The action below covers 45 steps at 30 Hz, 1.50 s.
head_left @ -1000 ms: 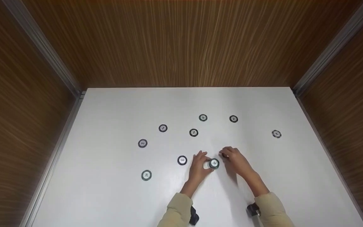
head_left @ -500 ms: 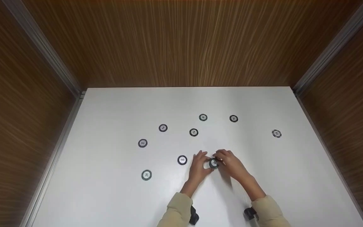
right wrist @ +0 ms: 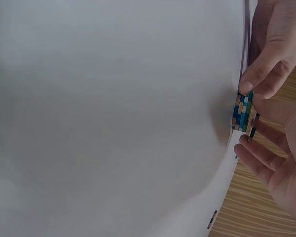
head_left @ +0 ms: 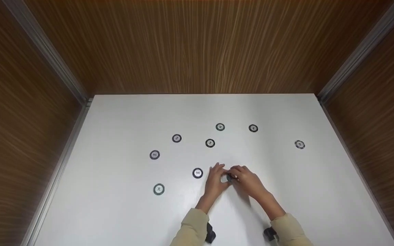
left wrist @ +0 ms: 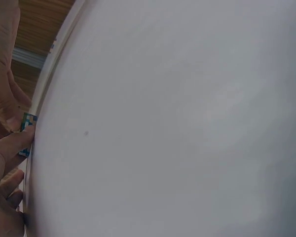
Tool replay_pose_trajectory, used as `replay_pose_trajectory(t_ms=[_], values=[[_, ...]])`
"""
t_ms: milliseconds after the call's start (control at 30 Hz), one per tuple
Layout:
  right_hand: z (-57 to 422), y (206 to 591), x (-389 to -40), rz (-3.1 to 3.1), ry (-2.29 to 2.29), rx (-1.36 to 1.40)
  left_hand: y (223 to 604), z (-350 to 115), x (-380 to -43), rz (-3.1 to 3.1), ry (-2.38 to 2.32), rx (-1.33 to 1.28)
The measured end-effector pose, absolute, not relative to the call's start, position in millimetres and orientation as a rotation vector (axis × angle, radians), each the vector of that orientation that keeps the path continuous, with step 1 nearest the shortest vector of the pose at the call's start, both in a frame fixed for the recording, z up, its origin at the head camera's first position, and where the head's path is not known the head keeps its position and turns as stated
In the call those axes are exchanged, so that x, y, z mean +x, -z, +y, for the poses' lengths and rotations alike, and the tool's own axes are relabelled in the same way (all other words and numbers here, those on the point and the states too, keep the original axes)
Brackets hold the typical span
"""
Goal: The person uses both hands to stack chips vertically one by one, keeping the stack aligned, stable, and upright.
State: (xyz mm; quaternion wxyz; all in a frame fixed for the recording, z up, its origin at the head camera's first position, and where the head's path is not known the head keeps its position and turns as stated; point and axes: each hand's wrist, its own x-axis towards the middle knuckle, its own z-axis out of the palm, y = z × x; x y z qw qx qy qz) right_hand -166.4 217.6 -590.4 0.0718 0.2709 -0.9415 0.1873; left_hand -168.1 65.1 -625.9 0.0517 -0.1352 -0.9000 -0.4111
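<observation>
Left hand [head_left: 216, 179] pinches a short chip stack [right wrist: 241, 114] by opposite sides on the white surface [head_left: 115, 136]; right hand [head_left: 249, 181] pinches a single dark-edged chip [right wrist: 252, 132] just over it. These discs look rigid, light and smooth-faced, probably surest held by their rims. Beyond, flat round chips [head_left: 197, 173] lie scattered before brown wood-grained panelling [head_left: 197, 48].

Two plain tan sleeves [head_left: 192, 227]; black blocky device [head_left: 211, 234] beside each; bare hands [head_left: 214, 182].
</observation>
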Motion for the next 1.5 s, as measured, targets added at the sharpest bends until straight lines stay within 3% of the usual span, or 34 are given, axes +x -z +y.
replay_pose_trajectory(t_ms=[1500], values=[[216.4, 597.4, -162.3, -2.809, -0.662, 0.857, 626.9, 65.2, -167.1, -2.693, 1.235, -0.436]])
